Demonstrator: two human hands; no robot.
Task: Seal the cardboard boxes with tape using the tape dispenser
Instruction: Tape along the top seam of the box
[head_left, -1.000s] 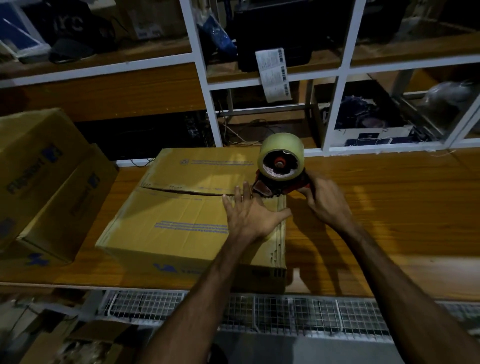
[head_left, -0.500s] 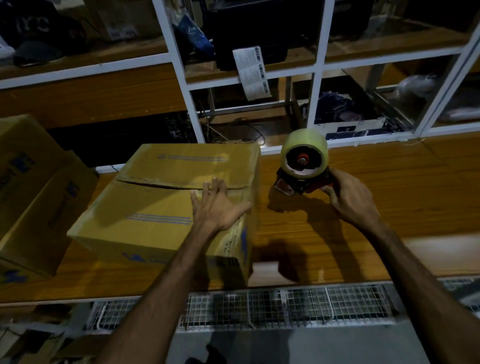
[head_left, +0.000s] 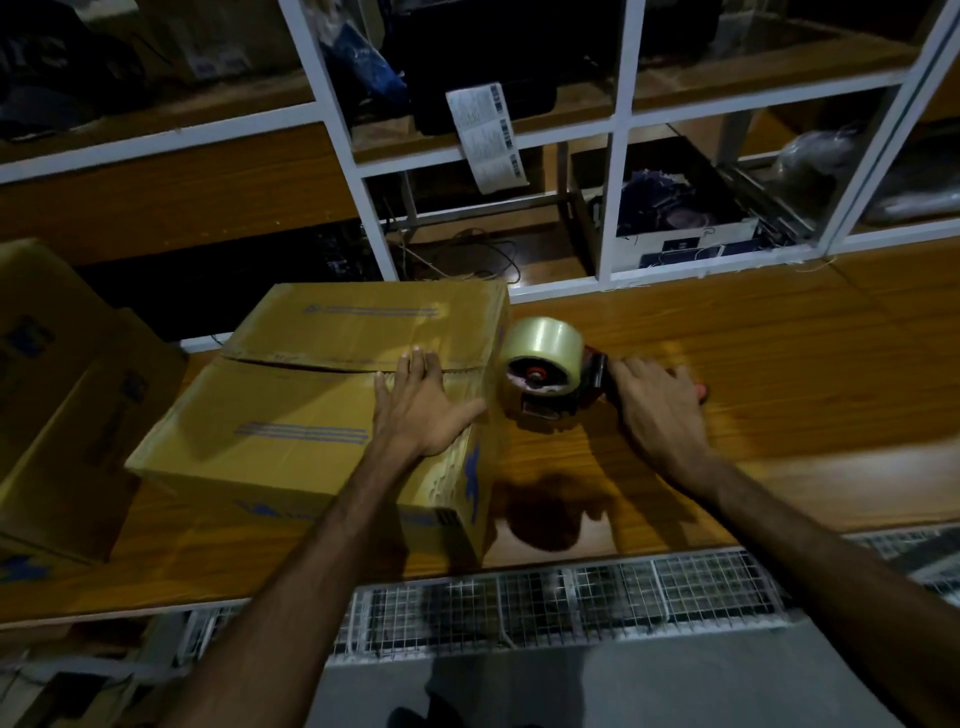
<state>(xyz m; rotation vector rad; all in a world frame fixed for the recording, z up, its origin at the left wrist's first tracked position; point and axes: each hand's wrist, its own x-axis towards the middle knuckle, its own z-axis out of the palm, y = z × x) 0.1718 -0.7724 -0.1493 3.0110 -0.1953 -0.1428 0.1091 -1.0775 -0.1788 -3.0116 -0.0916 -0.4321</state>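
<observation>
Left hand (head_left: 423, 410): lying flat, fingers straight, on the closed brown cardboard box (head_left: 322, 415) on the wooden bench (head_left: 779, 415).
Right hand (head_left: 657, 410): gripping the red tape dispenser (head_left: 550, 371), hiding its handle, just beside the box.
Far shelves (head_left: 618, 135): contents showing dim, indistinct.

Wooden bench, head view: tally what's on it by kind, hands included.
Cardboard boxes: 3, one under the left hand, at, two stacked at far left
Tape dispensers: 1
Hands: 2, right
Total: 6
</observation>
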